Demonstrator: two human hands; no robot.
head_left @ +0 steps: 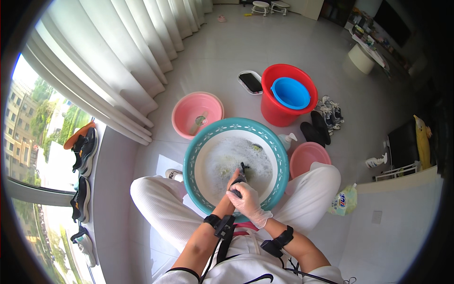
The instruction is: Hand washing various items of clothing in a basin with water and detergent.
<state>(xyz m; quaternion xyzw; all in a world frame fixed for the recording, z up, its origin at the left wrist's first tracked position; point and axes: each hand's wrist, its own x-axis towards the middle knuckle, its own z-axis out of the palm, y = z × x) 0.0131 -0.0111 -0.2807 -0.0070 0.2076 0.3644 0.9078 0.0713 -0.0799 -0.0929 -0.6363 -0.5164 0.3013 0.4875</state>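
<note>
A teal-rimmed basin (pixel 190 163) with a white inside holds foamy water (pixel 222 154), and greenish patches show in the suds. Over its near part my left hand (pixel 233 179) reaches in with a bare wrist, its fingers largely hidden. Against that hand lies a dark, soft-looking thing (pixel 241 178) with a narrow black end pointing away; its kind is unclear. My right hand (pixel 247 201), in a clear plastic glove, is closed on the near part of the dark thing beside my left wrist. Both forearms carry black strapped devices.
Beyond the basin stand a pink basin (pixel 177 116) and a red bucket (pixel 276 111) with a blue bucket (pixel 289 90) inside. A pump bottle (pixel 287 140), another pink basin (pixel 309 158) and shoes (pixel 316 128) are at right. More shoes (pixel 81 199) line the window ledge.
</note>
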